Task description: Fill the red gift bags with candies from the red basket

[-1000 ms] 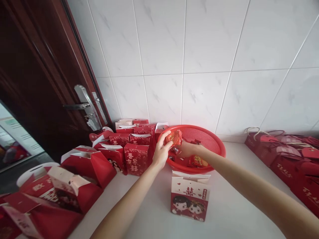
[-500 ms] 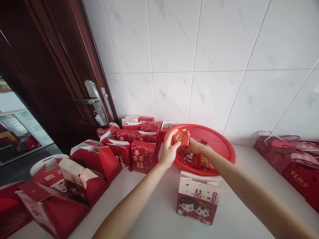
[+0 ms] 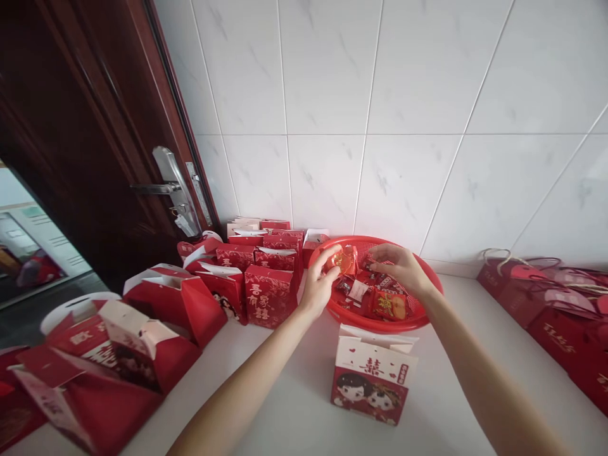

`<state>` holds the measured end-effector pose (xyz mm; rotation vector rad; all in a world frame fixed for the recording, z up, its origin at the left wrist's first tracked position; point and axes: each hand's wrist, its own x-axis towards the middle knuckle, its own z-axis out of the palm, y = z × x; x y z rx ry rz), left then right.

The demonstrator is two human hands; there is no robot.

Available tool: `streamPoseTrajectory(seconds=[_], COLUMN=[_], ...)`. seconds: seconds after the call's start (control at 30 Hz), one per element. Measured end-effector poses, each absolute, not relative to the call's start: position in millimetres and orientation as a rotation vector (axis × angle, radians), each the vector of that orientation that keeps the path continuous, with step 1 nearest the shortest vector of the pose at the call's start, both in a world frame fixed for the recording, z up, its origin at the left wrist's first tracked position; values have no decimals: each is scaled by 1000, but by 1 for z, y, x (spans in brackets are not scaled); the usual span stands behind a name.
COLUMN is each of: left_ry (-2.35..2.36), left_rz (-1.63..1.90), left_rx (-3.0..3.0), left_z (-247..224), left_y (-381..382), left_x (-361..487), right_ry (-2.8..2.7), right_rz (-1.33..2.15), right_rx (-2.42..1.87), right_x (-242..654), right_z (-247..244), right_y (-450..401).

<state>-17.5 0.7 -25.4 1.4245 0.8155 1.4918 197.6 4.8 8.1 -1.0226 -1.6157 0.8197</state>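
So we've got our left hand (image 3: 319, 288) over the left rim of a red mesh basket (image 3: 439, 292), thumb and fingers closed around a shiny red packet (image 3: 344, 259) with gold print. Solid hold, with the packet up above the left side of the basket. Our right hand (image 3: 403, 269) is over the basket's right side, palm down with the fingers partly curled; we honestly can't tell if there's anything between them.

The basket sits toward the back edge of the counter (image 3: 285, 392), close to the tiled wall (image 3: 327, 183). Inside it we can see small wrapped sweets (image 3: 358, 291) and, near the front rim, another red packet (image 3: 389, 305) with gold lettering.

Just in front of the basket, on our side of the counter, 1 cream-and-red box (image 3: 370, 380) stands upright with its top open (the front has 2 cartoon figures on it, pretty cute).

Over by the back left corner we've got a cluster of small red boxes (image 3: 269, 296) packed close together, and bigger red boxes (image 3: 173, 304) run down the left edge toward us. Dark red gift bags (image 3: 555, 335) are lined up along the right side, starting near the back edge. Past the left edge there's a dark wooden door (image 3: 85, 126) with a metal handle (image 3: 161, 189).
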Motion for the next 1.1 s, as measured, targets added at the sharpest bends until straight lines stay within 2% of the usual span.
streamPoseTrajectory(seconds=[0.2,0.83,1.1], left_ry=[892,916,1003], left_rz=[1424,1325,1369], left_rx=[1478,1757,1718], left_z=[-18,-17,-20], left_y=[-4,-6,-2], left_x=[-17,-19,-19], right_ry=[-1364,-1543,-1396], right_rz=[958,956,813], right_rx=[-884,-794,-986], right_x=[197,178,201], right_z=[2,6,11], right_y=[-19,-30,-25])
